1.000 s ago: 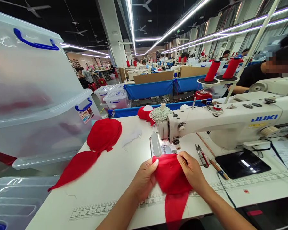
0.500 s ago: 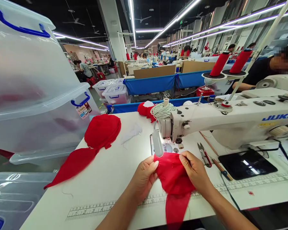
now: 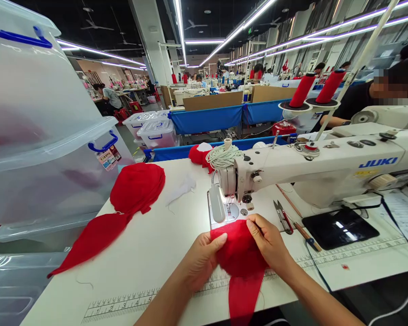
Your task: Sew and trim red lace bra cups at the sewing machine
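A piece of red fabric (image 3: 240, 251) is stretched between my two hands at the front of the sewing table, its narrow tail hanging over the table's edge. My left hand (image 3: 204, 258) pinches its upper left side, thumb on top. At its upper right corner my right hand (image 3: 267, 240) grips it between thumb and fingers. Just beyond the cloth stands the white sewing machine (image 3: 326, 163), its needle area partly hidden by a grey lamp-like piece (image 3: 216, 203). More red fabric (image 3: 138, 185) lies bundled on the left of the table, with a long pointed strip trailing from it.
Thread snips (image 3: 283, 217), a wooden-handled tool (image 3: 306, 236) and a black tablet-like slab (image 3: 340, 227) lie at the right. A ruler strip (image 3: 122, 304) runs along the front. Clear plastic bins (image 3: 47, 181) are stacked at left. A person (image 3: 357, 99) sits beyond the machine.
The view has shifted slightly to the right. Both hands still hold the red fabric, whose upper part now looks turned, with a smoother face showing and the left thumb lying further over it.
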A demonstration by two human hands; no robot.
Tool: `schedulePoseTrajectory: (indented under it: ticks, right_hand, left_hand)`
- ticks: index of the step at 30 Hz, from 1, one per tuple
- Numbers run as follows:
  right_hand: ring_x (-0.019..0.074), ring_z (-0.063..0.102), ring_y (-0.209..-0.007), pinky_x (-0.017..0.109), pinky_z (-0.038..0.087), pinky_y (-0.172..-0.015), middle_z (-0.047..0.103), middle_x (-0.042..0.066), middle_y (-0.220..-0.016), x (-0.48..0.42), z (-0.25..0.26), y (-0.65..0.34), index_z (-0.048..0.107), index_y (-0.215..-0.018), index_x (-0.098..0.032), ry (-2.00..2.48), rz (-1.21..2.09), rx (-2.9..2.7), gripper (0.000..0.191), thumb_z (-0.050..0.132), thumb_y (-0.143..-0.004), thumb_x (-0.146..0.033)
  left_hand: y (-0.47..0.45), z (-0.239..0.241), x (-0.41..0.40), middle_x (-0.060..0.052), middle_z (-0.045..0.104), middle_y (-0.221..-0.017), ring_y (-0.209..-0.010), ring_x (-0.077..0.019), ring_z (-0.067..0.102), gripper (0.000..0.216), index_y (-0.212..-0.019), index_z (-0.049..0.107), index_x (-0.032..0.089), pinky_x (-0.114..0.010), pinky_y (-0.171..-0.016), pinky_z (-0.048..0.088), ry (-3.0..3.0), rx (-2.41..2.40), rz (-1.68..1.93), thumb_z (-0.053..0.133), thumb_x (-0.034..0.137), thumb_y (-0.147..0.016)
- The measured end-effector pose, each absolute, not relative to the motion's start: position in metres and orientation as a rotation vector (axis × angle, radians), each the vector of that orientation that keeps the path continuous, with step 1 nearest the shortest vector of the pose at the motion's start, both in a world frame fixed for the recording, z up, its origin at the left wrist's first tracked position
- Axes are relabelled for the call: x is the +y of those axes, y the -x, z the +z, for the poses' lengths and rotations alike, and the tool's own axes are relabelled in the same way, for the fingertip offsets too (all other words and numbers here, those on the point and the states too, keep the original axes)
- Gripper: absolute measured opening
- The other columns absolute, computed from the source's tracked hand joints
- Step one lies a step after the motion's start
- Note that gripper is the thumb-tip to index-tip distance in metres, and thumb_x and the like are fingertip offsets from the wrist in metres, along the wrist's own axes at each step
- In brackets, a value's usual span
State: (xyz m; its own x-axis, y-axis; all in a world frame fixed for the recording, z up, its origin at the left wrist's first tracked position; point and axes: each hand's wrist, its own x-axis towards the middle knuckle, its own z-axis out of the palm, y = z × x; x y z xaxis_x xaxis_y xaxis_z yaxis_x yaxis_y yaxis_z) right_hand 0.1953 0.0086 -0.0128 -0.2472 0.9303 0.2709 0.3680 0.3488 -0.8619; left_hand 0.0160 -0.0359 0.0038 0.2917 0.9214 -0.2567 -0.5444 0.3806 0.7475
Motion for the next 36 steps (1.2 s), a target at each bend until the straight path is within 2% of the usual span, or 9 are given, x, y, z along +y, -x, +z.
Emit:
schedulePoseTrajectory:
  ticks: [2,5,10,18,23,26,29,32,36]
  right_hand:
    - [0.0196,0.057,-0.084,0.031,0.047,-0.075,0.061,0.005,-0.088,0.009,-0.017,-0.196,0.054,-0.093,-0.022,1.164,0.793,-1.766,0.019,0.041,-0.093,-0.035]
    - [0.0218,0.056,-0.09,0.036,0.047,-0.079,0.059,0.008,-0.101,0.006,-0.022,-0.199,0.053,-0.104,-0.022,1.18,0.602,-1.692,0.018,0.045,-0.091,-0.031]
    - [0.0175,0.054,-0.081,0.03,0.048,-0.068,0.054,0.007,-0.1,-0.003,-0.018,-0.2,0.053,-0.102,-0.023,1.04,0.515,-1.613,0.013,0.044,-0.093,-0.023]
    - [0.0163,0.056,-0.076,0.028,0.048,-0.062,0.057,0.005,-0.088,-0.007,-0.012,-0.201,0.052,-0.093,-0.022,0.916,0.519,-1.624,0.011,0.042,-0.093,-0.017]
    - [0.017,0.056,-0.071,0.029,0.047,-0.06,0.06,0.003,-0.081,-0.013,-0.011,-0.197,0.051,-0.09,-0.024,0.65,0.61,-2.112,0.002,0.052,-0.089,-0.025]
    - [0.0218,0.058,-0.078,0.033,0.046,-0.063,0.064,0.006,-0.089,-0.017,-0.019,-0.188,0.052,-0.088,-0.022,0.652,0.473,-2.418,0.019,0.066,-0.08,-0.033]
    - [0.0215,0.055,-0.073,0.032,0.043,-0.06,0.063,0.007,-0.085,-0.018,-0.025,-0.182,0.054,-0.083,-0.02,0.749,0.384,-2.507,0.005,0.057,-0.085,-0.024]
    - [0.0198,0.054,-0.072,0.031,0.041,-0.06,0.062,0.006,-0.083,-0.018,-0.018,-0.185,0.056,-0.081,-0.02,0.757,0.516,-2.478,0.016,0.044,-0.089,-0.015]
    - [0.0156,0.051,-0.069,0.027,0.042,-0.062,0.058,0.001,-0.077,-0.017,0.01,-0.197,0.055,-0.082,-0.022,0.766,1.023,-2.191,0.018,0.041,-0.093,-0.023]
  left_hand:
    - [-0.014,0.003,-0.035,-0.007,0.072,-0.077,-0.074,-0.0165,0.067,0.018,-0.08,0.07,0.013,-0.028,-0.08,0.051,-0.505,0.766,1.162,0.069,0.031,-0.081]
    - [-0.009,0.0,-0.033,-0.005,0.073,-0.081,-0.078,-0.0167,0.068,0.012,-0.082,0.069,0.015,-0.029,-0.085,0.051,-0.383,0.734,1.272,0.068,0.027,-0.082]
    - [-0.004,0.0,-0.034,-0.008,0.074,-0.09,-0.09,-0.021,0.069,0.013,-0.09,0.07,0.012,-0.033,-0.093,0.05,-0.396,0.735,1.247,0.066,0.022,-0.083]
    - [-0.008,0.004,-0.034,-0.01,0.073,-0.091,-0.089,-0.0207,0.069,0.013,-0.092,0.068,0.01,-0.036,-0.092,0.052,-0.264,0.836,1.261,0.057,0.015,-0.087]
    - [-0.008,0.001,-0.032,-0.011,0.073,-0.088,-0.087,-0.0217,0.07,0.015,-0.094,0.066,0.009,-0.039,-0.09,0.053,-0.257,0.851,1.267,0.052,0.011,-0.088]
    - [-0.008,0.001,-0.032,-0.01,0.072,-0.084,-0.087,-0.0215,0.07,0.013,-0.09,0.066,0.01,-0.037,-0.091,0.052,-0.277,0.873,1.312,0.053,0.009,-0.086]
    - [-0.009,0.007,-0.04,-0.011,0.072,-0.086,-0.088,-0.0233,0.069,0.013,-0.091,0.066,0.009,-0.038,-0.089,0.053,-0.295,0.944,1.343,0.056,0.009,-0.082]
    - [-0.009,0.019,-0.06,-0.011,0.071,-0.095,-0.094,-0.0259,0.067,0.017,-0.095,0.064,0.012,-0.04,-0.087,0.053,-0.362,1.03,1.317,0.06,0.012,-0.079]
    - [-0.003,0.032,-0.089,-0.01,0.061,-0.118,-0.113,-0.0268,0.056,0.041,-0.114,0.055,0.023,-0.039,-0.093,0.048,-0.71,1.176,1.251,0.067,0.02,-0.076]
